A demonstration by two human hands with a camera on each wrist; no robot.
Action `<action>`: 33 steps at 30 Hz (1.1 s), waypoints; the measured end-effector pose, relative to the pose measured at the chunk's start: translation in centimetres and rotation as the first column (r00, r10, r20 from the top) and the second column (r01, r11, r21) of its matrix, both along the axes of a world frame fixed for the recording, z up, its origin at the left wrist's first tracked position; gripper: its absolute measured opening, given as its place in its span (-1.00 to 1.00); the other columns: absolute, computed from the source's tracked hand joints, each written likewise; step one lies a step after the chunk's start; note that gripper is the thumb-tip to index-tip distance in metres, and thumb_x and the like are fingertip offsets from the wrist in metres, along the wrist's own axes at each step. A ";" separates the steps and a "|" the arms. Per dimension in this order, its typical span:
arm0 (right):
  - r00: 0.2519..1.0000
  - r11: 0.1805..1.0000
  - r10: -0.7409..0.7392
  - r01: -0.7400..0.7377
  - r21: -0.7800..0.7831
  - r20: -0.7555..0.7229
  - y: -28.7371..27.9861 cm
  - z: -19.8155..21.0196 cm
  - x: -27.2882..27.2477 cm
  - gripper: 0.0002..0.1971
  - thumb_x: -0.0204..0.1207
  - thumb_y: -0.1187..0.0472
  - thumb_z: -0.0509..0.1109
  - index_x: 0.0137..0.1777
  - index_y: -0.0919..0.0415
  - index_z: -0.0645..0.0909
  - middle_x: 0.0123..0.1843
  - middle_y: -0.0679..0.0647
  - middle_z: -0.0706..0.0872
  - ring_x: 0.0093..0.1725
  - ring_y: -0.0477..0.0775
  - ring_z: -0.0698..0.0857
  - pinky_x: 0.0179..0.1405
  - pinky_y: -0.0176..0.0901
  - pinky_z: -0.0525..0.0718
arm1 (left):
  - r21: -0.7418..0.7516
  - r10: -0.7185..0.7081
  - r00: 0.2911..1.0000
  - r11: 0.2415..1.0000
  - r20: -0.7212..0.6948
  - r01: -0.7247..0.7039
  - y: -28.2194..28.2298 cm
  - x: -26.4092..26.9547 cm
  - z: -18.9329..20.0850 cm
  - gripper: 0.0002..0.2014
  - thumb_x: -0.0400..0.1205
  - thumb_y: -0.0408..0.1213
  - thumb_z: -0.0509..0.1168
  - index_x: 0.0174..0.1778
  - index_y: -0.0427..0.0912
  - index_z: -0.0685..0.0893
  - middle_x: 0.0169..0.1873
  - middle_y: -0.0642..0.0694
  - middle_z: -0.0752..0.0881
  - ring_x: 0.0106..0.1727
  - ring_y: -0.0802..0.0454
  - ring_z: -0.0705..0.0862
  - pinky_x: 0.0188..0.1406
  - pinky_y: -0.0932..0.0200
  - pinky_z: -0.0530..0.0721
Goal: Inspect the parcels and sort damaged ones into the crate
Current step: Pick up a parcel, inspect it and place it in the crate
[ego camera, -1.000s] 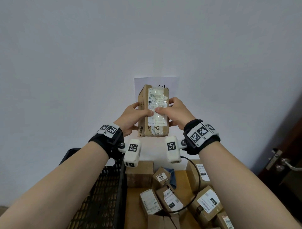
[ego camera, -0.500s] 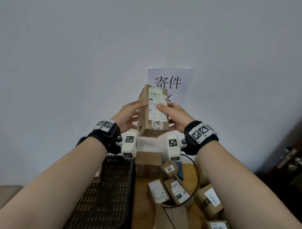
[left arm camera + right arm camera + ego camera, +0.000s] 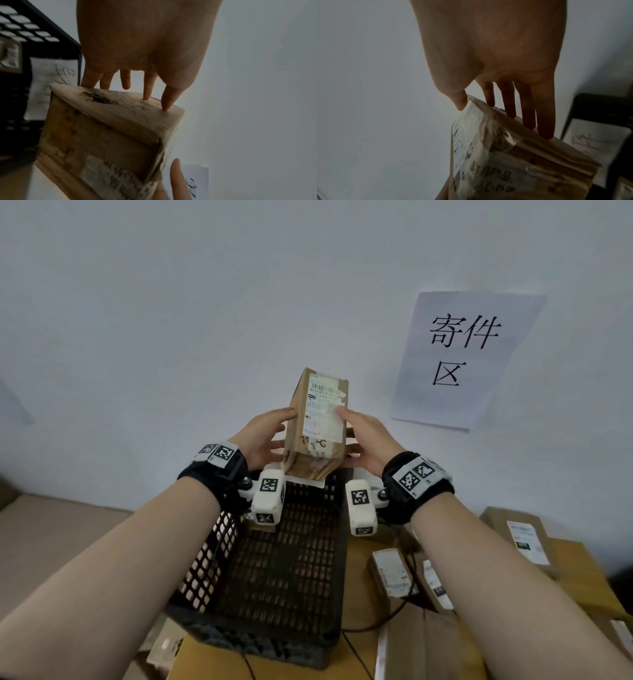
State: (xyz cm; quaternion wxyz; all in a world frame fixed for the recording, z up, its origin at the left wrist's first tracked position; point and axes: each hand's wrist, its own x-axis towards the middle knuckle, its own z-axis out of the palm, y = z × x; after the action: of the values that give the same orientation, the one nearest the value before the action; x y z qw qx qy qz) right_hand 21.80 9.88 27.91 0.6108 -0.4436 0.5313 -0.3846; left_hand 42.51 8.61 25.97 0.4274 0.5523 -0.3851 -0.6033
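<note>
Now parcel above the crate, formerly over table.

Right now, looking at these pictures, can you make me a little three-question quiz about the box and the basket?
1. True or false: only one hand holds the parcel.
2. What lies under the held parcel? A) the black crate B) a blue bucket C) a chair
3. Fill in: one side of the parcel, seen from the left wrist, has a torn ____.

Key:
1. False: the left hand and the right hand both hold it.
2. A
3. hole
</note>
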 end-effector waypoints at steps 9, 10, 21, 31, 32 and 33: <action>1.000 0.974 0.006 -0.012 0.225 0.028 -3.7 -10.5 6.2 -0.57 0.75 -0.24 0.27 0.37 0.02 0.70 0.22 0.16 0.83 0.18 0.29 0.82 0.16 0.35 0.82 | 0.203 -0.052 0.999 0.978 0.003 0.050 -1.1 4.8 -8.5 -0.68 0.78 0.08 0.32 0.24 -0.04 0.81 0.10 -0.02 0.81 0.12 -0.11 0.72 -0.01 -0.11 0.72; 1.000 0.968 -0.001 -0.006 0.252 0.027 -4.0 -11.8 6.5 -0.58 0.76 -0.23 0.26 0.38 0.00 0.69 0.23 0.15 0.82 0.20 0.29 0.80 0.20 0.38 0.80 | 0.230 -0.063 0.998 0.971 0.005 0.060 -1.4 5.0 -9.8 -0.66 0.78 0.09 0.31 0.26 -0.04 0.81 0.09 -0.02 0.80 0.11 -0.11 0.70 -0.01 -0.11 0.71; 0.998 0.884 -0.040 0.053 0.465 -0.038 -8.5 -24.9 9.0 -0.58 0.79 -0.19 0.21 0.45 0.02 0.65 0.31 0.14 0.80 0.29 0.29 0.75 0.38 0.42 0.67 | 0.420 -0.014 0.998 0.907 -0.055 0.036 -4.8 5.9 -22.2 -0.69 0.82 0.07 0.26 0.20 -0.01 0.81 0.12 0.00 0.82 0.09 -0.13 0.73 -0.09 -0.03 0.71; 0.993 0.860 -0.093 0.117 0.496 -0.074 -10.4 -29.3 9.1 -0.57 0.76 -0.20 0.26 0.44 0.02 0.68 0.28 0.13 0.82 0.28 0.32 0.75 0.39 0.45 0.66 | 0.421 -0.008 0.999 0.907 -0.042 0.025 -7.1 5.9 -27.2 -0.72 0.74 0.04 0.38 0.28 0.02 0.81 0.17 -0.03 0.87 0.31 -0.17 0.76 0.34 -0.29 0.73; 0.992 0.860 -0.100 0.125 0.494 -0.076 -10.4 -29.3 9.0 -0.58 0.77 -0.17 0.25 0.45 0.02 0.67 0.29 0.13 0.81 0.28 0.31 0.75 0.39 0.45 0.66 | 0.419 -0.010 0.999 0.908 -0.036 0.024 -7.1 5.8 -27.4 -0.72 0.72 0.02 0.41 0.30 0.05 0.80 0.18 -0.03 0.86 0.32 -0.18 0.75 0.34 -0.27 0.72; 0.991 0.861 -0.109 0.132 0.492 -0.076 -10.4 -29.3 9.0 -0.60 0.78 -0.14 0.25 0.46 0.02 0.65 0.29 0.14 0.81 0.28 0.32 0.75 0.38 0.45 0.66 | 0.421 -0.005 0.999 0.907 -0.032 0.018 -7.2 5.7 -27.5 -0.72 0.71 -0.02 0.43 0.32 0.07 0.77 0.20 -0.04 0.85 0.32 -0.18 0.75 0.32 -0.26 0.72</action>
State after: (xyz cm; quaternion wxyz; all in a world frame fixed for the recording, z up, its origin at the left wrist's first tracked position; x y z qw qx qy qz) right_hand 30.75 -0.55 -1.35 0.6665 -0.2467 0.6526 -0.2626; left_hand 48.25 1.42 -1.58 0.3005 0.6200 -0.2425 -0.6830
